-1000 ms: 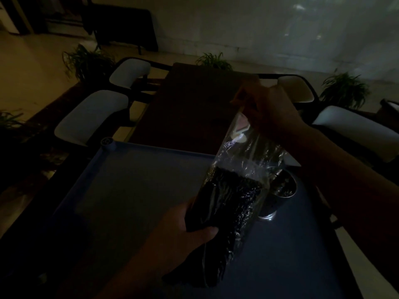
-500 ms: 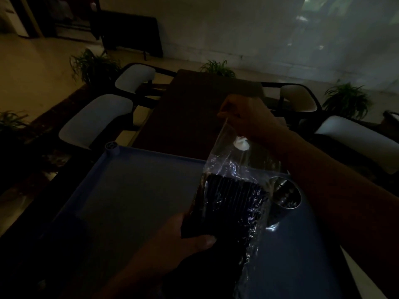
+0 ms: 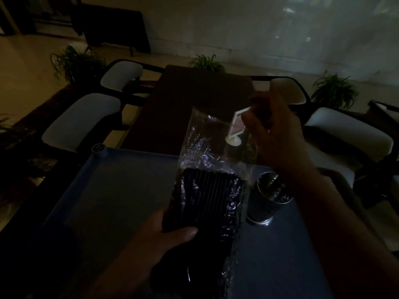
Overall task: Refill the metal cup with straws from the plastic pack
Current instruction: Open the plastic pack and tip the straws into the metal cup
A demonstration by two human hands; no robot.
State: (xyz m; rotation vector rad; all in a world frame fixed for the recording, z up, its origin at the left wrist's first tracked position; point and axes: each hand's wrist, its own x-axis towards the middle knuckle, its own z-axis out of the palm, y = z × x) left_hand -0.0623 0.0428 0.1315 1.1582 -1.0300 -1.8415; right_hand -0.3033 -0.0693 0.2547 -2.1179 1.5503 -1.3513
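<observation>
A clear plastic pack [image 3: 207, 169] full of black straws [image 3: 207, 203] stands upright over the blue cart top [image 3: 108, 201]. My left hand [image 3: 172, 236] grips its lower half from the left. My right hand [image 3: 274, 130] pinches the pack's upper right edge and holds the top open. The metal cup [image 3: 267, 197] stands just right of the pack, under my right wrist. Its inside is dark and I cannot tell what it holds.
A small white sign holder [image 3: 236, 130] stands on the dark wooden table [image 3: 183, 100] beyond the cart. White-cushioned chairs [image 3: 82, 117] flank the table on both sides. Potted plants [image 3: 332, 91] line the floor. The scene is very dim.
My right hand has moved right while pulling the pack's top edge, spreading the mouth wider. The left hand keeps its grip and the cup stays put.
</observation>
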